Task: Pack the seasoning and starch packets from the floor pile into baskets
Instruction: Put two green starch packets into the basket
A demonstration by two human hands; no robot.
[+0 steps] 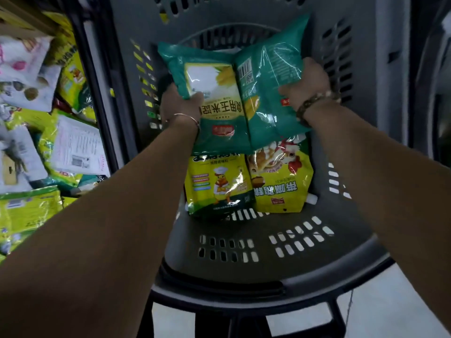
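From the head view, we had both arms stretched down into the grey basket. Our left hand gripped one teal starch packet by its side edge, fingers curled round it and thumb on the printed front with the corn picture. Our right hand gripped a second teal packet, turned so that its barcode side faced us, with the fingers closed over its right edge. The two packets touched edge to edge and hung above the basket's far half. They did not seem to rest on anything, though we could not tell what lay under them.

Below them, in the near half, a yellow duck-chef packet and a yellow chicken packet lay side by side on the basket floor, their upper ends hidden under the teal pair. The floor pile of mixed packets lay well to the left, outside the basket wall.

We judged the step to be placing: the pair was carried in and not yet set down. The next move called for lowering both packets flat into the far half, just beyond the yellow ones, and letting both grips go together so that neither slid or stood on edge. After that we would turn back to the pile.
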